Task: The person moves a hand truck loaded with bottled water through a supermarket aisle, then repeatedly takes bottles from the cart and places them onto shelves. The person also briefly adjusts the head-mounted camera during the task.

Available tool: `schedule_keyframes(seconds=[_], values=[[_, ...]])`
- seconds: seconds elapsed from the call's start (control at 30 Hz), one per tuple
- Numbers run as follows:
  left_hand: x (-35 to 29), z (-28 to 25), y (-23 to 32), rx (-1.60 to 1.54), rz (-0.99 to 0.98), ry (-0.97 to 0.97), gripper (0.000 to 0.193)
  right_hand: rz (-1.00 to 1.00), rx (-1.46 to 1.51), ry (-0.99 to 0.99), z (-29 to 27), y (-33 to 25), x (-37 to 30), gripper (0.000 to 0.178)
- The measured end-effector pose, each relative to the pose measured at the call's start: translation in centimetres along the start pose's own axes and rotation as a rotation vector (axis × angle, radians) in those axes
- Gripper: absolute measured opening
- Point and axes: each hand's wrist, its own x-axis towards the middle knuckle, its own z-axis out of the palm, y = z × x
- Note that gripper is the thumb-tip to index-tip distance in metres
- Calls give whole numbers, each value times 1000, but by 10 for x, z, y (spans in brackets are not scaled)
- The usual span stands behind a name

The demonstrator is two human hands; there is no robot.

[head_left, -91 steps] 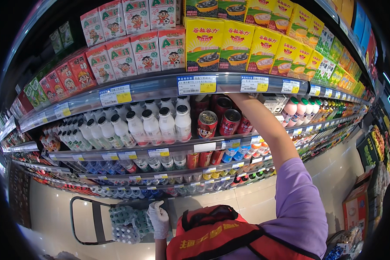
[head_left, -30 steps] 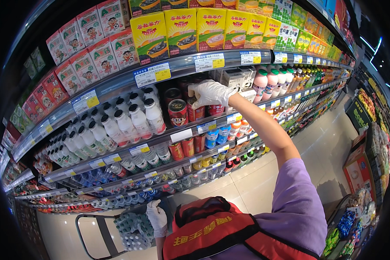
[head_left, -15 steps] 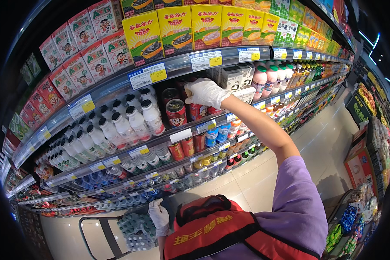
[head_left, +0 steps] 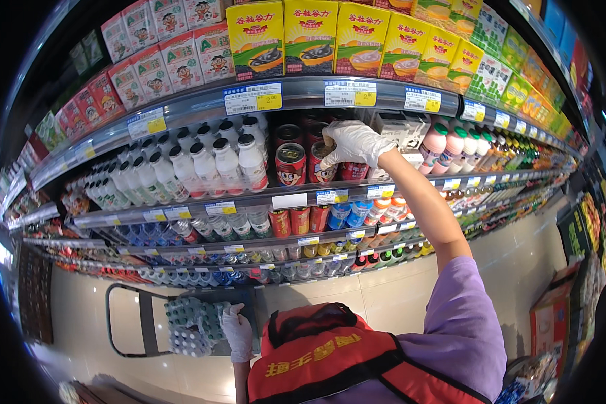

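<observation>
My right hand (head_left: 355, 145), in a white glove, reaches into the shelf among red drink cans with cartoon faces. Its thumb and fingers close round the top of a can (head_left: 322, 168) in the front row; part of that can is hidden by the glove. Just left of it stands another red can (head_left: 291, 165). White bottles with black caps (head_left: 223, 160) fill the shelf to the left. Down low, my left hand (head_left: 237, 333), also gloved, hangs with curled fingers and nothing visible in them, beside shrink-wrapped bottles (head_left: 192, 322) on a flat trolley.
Yellow drink cartons (head_left: 310, 40) line the shelf above, over a rail of price tags (head_left: 252, 99). Pink bottles (head_left: 434, 145) stand right of the cans. The trolley's dark handle (head_left: 108, 316) lies to the left. A red box (head_left: 545, 323) stands across the aisle.
The view has shifted, so the shelves sit farther right. My right hand has come forward onto the front can beside the leftmost one. My left hand stays low by the trolley.
</observation>
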Motion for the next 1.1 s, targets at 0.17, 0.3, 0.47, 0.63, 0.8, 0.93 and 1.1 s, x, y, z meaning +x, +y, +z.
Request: schedule_keyframes(seconds=[0.17,0.3,0.47,0.63,0.8,0.93,1.1], values=[[-38,26,36,-81,-87,11,31,-40,-24,22,-2,1,0,67],[-67,45,57,-45,-154,50,30,-36,-4,49,-17,10,-16,58],[-102,52,74,-30,-309,92,30,-110,-143,-189,-17,19,-26,49],[-133,49,84,16,-383,122,32,-97,-160,-204,-13,24,-13,51],[-142,50,86,42,-396,147,31,-109,-177,-216,-20,21,-9,52],[-137,51,89,15,-387,174,31,-168,-127,-166,-21,23,-15,56],[-130,51,81,26,-321,188,31,-178,-209,-59,-24,12,-27,54]])
